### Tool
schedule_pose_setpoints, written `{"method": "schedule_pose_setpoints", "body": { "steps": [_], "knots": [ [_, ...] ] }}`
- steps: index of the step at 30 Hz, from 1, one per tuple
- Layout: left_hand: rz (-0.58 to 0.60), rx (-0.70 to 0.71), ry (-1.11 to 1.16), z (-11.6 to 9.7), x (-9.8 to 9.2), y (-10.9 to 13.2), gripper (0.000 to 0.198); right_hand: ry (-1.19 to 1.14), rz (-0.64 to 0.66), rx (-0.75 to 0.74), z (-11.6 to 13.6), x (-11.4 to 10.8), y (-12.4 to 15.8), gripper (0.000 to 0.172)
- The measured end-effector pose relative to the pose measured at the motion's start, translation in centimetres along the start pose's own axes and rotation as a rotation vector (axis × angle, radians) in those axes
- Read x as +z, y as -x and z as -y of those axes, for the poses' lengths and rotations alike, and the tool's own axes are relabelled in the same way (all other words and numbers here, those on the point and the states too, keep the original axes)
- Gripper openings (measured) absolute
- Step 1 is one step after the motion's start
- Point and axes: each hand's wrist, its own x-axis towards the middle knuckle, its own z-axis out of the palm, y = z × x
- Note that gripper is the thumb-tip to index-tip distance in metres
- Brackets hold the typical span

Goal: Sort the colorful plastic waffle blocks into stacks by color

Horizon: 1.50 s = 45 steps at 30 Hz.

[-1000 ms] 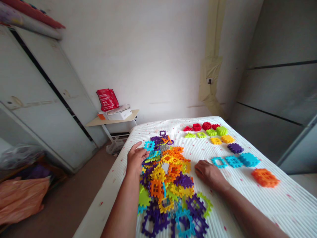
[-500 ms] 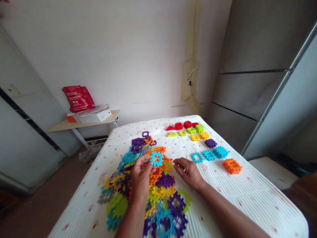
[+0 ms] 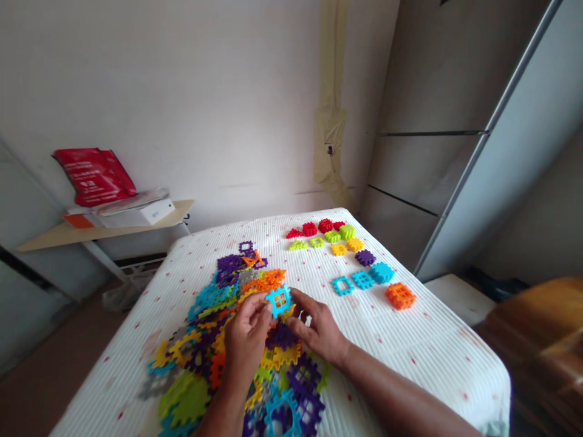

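A light-blue interlocking plastic tile [image 3: 279, 301] with notched edges and a four-pane window is held up over the pile. My left hand [image 3: 249, 325] grips its left side, thumb in front and fingers behind. My right hand [image 3: 316, 325] is at the tile's right edge, index fingertip beside it; thumb and fingers are apart, and I cannot tell whether they touch it. Underneath spreads a heap of mixed tiles, among them an orange tile [image 3: 268, 280], a purple tile [image 3: 304, 373], a lime tile [image 3: 186, 397] and a blue frame tile [image 3: 283, 414].
Sorted on the white table cover [image 3: 364, 364], to the right, are red tiles [image 3: 310, 229], lime tiles [image 3: 347, 232], yellow tiles [image 3: 355, 244], a purple stack [image 3: 365, 257], a blue stack [image 3: 381, 272] and an orange stack [image 3: 401, 295]. A shelf [image 3: 136, 229] holds a red bag [image 3: 95, 176].
My right hand has moved left to the blue tile, which my left hand still holds. The camera view has turned to the right.
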Motion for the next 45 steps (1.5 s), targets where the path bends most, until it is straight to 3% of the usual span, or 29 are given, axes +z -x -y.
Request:
{"method": "schedule_pose_setpoints", "body": {
  "steps": [7,17,24,29,33,36,40,45],
  "knots": [
    [0.003,0.079,-0.174,-0.4,-0.3,0.0,0.032,0.150,-0.052,-0.044,-1.2,0.3,-0.1,0.064],
    [0.004,0.140,-0.351,-0.6,0.1,0.2,0.036,0.271,-0.144,-0.148,-1.2,0.2,0.0,0.062],
    [0.014,0.099,-0.307,-1.0,0.4,0.6,0.036,0.399,-0.147,-0.148,-0.5,0.3,0.2,0.062],
    [0.025,0.059,-0.244,-1.5,0.6,0.7,0.036,0.358,-0.179,-0.139,-0.1,0.8,0.3,0.059],
    [0.015,0.002,-0.152,-1.5,0.5,0.5,0.039,0.357,-0.215,-0.139,-0.7,-0.4,-0.1,0.055],
    [-0.011,-0.011,-0.086,-1.0,0.3,0.3,0.043,0.477,-0.327,-0.030,-1.6,-3.2,-0.5,0.050],
    [-0.019,0.047,-0.087,-0.5,0.0,0.2,0.036,0.810,-0.463,0.299,-2.4,-8.2,-0.7,0.042],
    [-0.007,0.084,-0.114,-0.3,-0.1,0.1,0.032,1.037,-0.310,0.679,-3.1,-11.5,-0.3,0.035]
  ]
}}
